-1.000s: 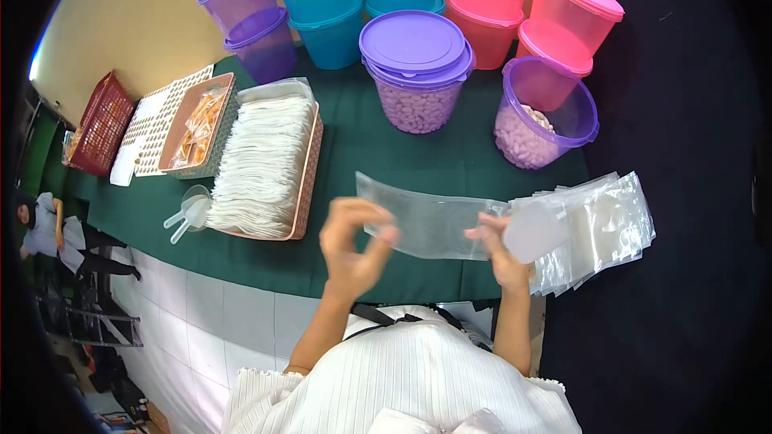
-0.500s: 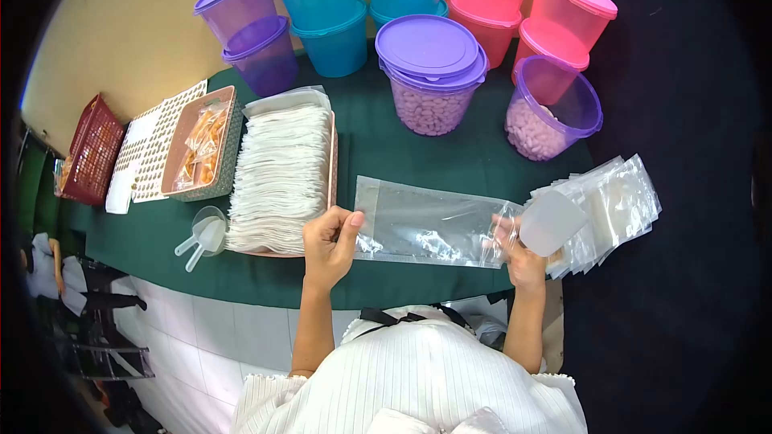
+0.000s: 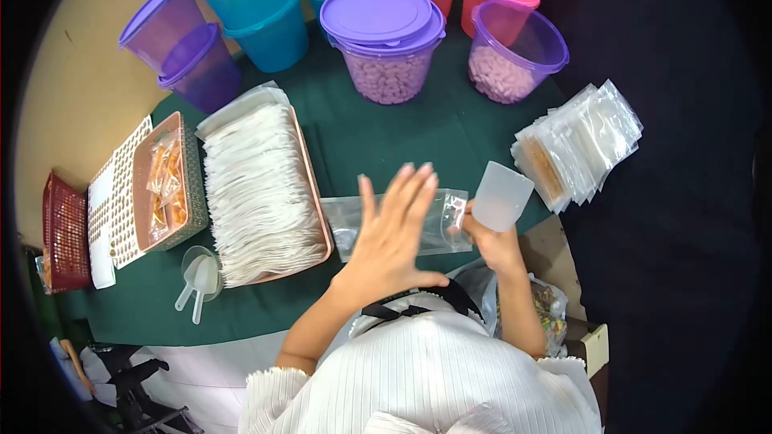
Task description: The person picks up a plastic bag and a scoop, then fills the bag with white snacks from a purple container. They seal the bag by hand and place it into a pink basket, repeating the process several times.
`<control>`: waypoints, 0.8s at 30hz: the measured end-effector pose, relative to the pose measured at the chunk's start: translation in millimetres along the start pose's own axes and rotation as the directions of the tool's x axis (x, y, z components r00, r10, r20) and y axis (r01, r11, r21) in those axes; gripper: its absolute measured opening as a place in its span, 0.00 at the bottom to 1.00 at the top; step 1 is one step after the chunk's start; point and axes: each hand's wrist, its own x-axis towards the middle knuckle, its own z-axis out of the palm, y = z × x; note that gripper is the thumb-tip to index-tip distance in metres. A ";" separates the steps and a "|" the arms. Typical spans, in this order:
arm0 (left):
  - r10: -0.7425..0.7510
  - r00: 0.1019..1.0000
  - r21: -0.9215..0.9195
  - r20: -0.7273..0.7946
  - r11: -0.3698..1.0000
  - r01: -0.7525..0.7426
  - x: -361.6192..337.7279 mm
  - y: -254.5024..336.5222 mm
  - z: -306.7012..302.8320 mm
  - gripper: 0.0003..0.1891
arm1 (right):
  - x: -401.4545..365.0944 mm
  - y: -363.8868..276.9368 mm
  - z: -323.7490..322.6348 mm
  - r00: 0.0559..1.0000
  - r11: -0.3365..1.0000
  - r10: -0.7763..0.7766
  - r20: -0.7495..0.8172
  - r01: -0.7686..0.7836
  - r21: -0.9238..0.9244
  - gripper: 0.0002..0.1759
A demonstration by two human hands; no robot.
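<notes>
A clear plastic bag (image 3: 446, 231) stretches sideways in front of my body, with its right end at my right hand (image 3: 497, 249). That hand is closed, its fingers pinching the bag's edge while a whitish translucent scoop (image 3: 503, 197) juts up from it, handle hidden in the grip. My left hand (image 3: 394, 229) is open over the middle of the bag, fingers spread and pointing away from me, and covers part of it. Beyond the scoop lies a fanned pile of clear bags (image 3: 583, 145).
Left of my hands, a pink basket (image 3: 310, 185) holds tightly packed white packets (image 3: 257, 193). Two small scoops (image 3: 201, 277) rest in a clear cup. Another basket (image 3: 193, 209) holds orange packets. Purple tubs of pink pieces, one lidded (image 3: 390, 64), one uncovered (image 3: 515, 56), stand behind.
My left hand has let go of the bag's left end, moved right and spread open over it. The right hand still holds bag and scoop. The view has shifted.
</notes>
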 end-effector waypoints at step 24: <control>-0.412 0.807 -0.416 -0.424 0.880 0.231 40.9 -7.2 115.7 0.39 | 119.2 -55.1 -110.0 0.748 0.686 -0.626 0.222 0.663 -0.299 0.10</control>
